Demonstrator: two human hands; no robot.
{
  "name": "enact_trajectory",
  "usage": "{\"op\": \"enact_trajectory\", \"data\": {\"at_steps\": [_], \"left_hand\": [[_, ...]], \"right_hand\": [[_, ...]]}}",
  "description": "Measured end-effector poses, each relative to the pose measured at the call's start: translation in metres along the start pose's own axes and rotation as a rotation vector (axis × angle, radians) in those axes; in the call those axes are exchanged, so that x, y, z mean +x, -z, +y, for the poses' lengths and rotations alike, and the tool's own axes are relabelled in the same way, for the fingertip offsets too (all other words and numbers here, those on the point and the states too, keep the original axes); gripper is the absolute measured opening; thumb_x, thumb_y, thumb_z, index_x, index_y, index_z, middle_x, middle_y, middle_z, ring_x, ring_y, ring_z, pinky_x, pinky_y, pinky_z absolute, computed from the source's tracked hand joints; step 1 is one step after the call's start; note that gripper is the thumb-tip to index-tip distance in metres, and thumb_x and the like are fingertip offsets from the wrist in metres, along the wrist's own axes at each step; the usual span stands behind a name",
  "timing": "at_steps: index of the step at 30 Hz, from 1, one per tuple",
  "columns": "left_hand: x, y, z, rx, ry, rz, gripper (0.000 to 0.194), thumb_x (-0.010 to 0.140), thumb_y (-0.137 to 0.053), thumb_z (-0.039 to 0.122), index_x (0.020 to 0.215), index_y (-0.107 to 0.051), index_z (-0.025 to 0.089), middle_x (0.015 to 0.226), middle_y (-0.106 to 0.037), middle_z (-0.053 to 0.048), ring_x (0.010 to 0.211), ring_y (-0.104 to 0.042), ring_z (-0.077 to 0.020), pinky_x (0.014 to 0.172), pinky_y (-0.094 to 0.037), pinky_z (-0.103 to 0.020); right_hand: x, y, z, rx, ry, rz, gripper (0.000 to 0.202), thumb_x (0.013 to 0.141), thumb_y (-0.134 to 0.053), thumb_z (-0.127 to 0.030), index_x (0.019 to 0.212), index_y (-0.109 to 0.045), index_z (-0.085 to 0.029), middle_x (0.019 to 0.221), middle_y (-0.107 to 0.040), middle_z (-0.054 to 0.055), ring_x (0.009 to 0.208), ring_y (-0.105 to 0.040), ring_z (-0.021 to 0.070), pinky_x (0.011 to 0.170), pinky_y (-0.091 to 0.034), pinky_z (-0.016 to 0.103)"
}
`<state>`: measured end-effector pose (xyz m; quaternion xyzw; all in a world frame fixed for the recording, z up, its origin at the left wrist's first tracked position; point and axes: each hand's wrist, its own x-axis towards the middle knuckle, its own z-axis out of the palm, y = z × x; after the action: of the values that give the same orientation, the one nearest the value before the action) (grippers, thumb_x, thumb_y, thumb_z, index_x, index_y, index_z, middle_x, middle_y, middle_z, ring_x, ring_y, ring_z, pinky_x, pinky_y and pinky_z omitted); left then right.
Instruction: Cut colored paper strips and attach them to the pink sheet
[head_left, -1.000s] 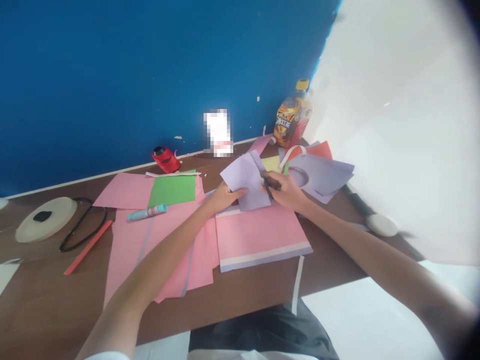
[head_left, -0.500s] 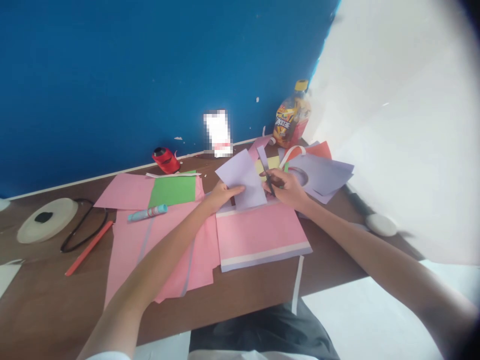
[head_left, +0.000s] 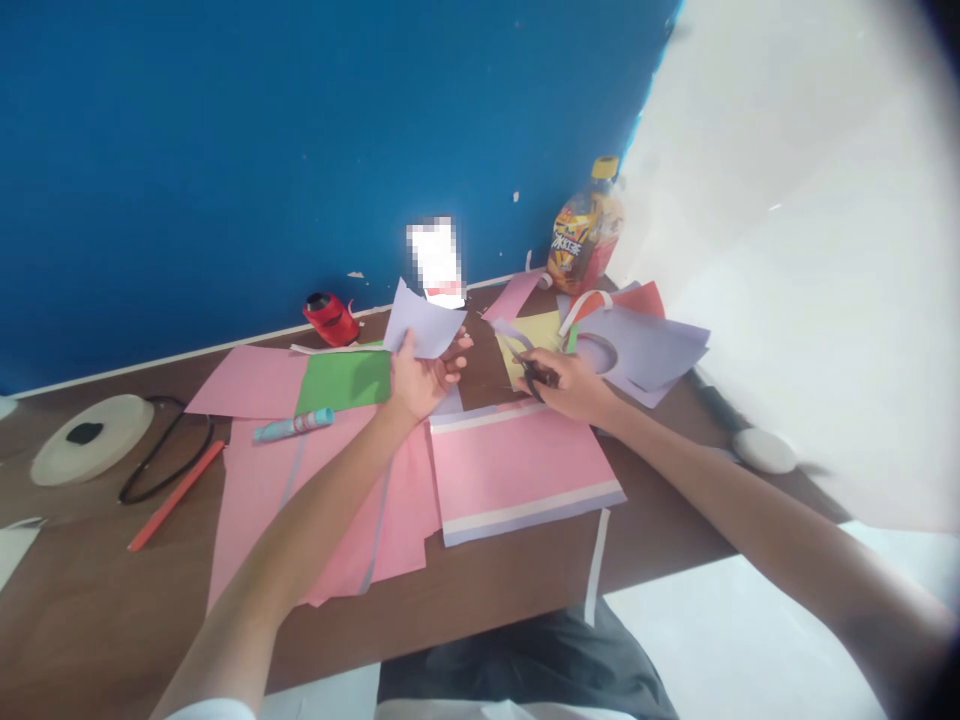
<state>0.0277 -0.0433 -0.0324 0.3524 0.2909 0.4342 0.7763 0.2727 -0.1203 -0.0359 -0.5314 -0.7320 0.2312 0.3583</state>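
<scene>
My left hand is turned palm up and pinches a lavender sheet of paper by its lower edge, above the table. Its thumb lies on the paper and the other fingers curl at the right. In my right hand is a pair of dark scissors, pointing away to the left. A narrow lavender strip lies by the blades; whether they touch it I cannot tell. Beneath the scissors is a yellow sheet. Nearest me lies a pink sheet with white and lavender bands along its edges.
Pink sheets, a green sheet and a light-blue glue stick lie left. A red object and a bright blurred-out screen stand near the blue wall. A drink bottle and lavender sheets are at the right.
My left hand has moved left and turned palm up, carrying the lavender sheet away from the scissors. The narrow strip has dropped lower, and the scissors have tilted leftward.
</scene>
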Motion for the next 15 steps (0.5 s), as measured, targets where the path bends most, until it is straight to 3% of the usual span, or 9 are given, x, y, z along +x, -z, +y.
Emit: {"op": "enact_trajectory", "data": {"at_steps": [4, 6, 8, 10, 12, 15], "left_hand": [[0.001, 0.002, -0.001, -0.056, 0.019, 0.098, 0.069, 0.087, -0.030, 0.073, 0.078, -0.066, 0.015, 0.055, -0.058, -0.005, 0.045, -0.047, -0.0117, 0.042, -0.040, -0.026], [0.002, 0.003, 0.000, -0.138, -0.021, 0.122, 0.069, 0.090, -0.025, 0.070, 0.078, -0.066, 0.016, 0.052, -0.055, -0.003, 0.044, -0.047, -0.0110, 0.045, -0.042, -0.025], [0.001, 0.002, 0.003, -0.214, -0.064, 0.092, 0.068, 0.093, -0.022, 0.066, 0.096, -0.068, 0.016, 0.063, -0.063, -0.004, 0.050, -0.053, -0.0105, 0.049, -0.046, -0.023], [0.000, 0.000, 0.006, -0.239, -0.097, 0.046, 0.063, 0.094, -0.024, 0.065, 0.120, -0.061, 0.021, 0.088, -0.072, -0.006, 0.061, -0.060, -0.0106, 0.054, -0.049, -0.022], [-0.001, -0.005, 0.007, -0.206, -0.122, 0.025, 0.056, 0.094, -0.031, 0.062, 0.138, -0.045, 0.029, 0.113, -0.070, -0.006, 0.075, -0.065, -0.0118, 0.062, -0.052, -0.023], [-0.003, -0.011, 0.005, -0.100, -0.157, 0.000, 0.057, 0.094, -0.043, 0.052, 0.146, -0.029, 0.037, 0.127, -0.064, -0.005, 0.090, -0.067, -0.0136, 0.074, -0.054, -0.026]], "right_hand": [[-0.002, -0.001, -0.001, -0.148, 0.065, -0.003, 0.032, 0.085, -0.061, -0.041, 0.109, -0.067, -0.021, 0.076, -0.068, 0.003, 0.058, -0.056, 0.0137, 0.056, -0.039, 0.025], [-0.002, -0.001, -0.002, -0.150, 0.072, 0.000, 0.031, 0.085, -0.061, -0.040, 0.109, -0.067, -0.021, 0.076, -0.069, 0.002, 0.059, -0.057, 0.0137, 0.057, -0.039, 0.024], [-0.002, -0.001, -0.002, -0.148, 0.064, 0.001, 0.031, 0.084, -0.061, -0.040, 0.108, -0.066, -0.021, 0.075, -0.069, 0.002, 0.059, -0.057, 0.0135, 0.056, -0.039, 0.024], [-0.002, -0.001, -0.002, -0.162, 0.064, -0.003, 0.031, 0.085, -0.061, -0.039, 0.109, -0.066, -0.021, 0.075, -0.069, 0.001, 0.059, -0.058, 0.0135, 0.056, -0.039, 0.023], [-0.002, -0.001, -0.001, -0.188, 0.073, -0.013, 0.030, 0.085, -0.060, -0.038, 0.111, -0.066, -0.022, 0.077, -0.070, 0.002, 0.059, -0.059, 0.0139, 0.055, -0.039, 0.023], [-0.003, -0.001, 0.000, -0.247, 0.097, -0.018, 0.030, 0.086, -0.058, -0.035, 0.112, -0.066, -0.023, 0.084, -0.073, 0.003, 0.064, -0.062, 0.0158, 0.058, -0.041, 0.024]]}}
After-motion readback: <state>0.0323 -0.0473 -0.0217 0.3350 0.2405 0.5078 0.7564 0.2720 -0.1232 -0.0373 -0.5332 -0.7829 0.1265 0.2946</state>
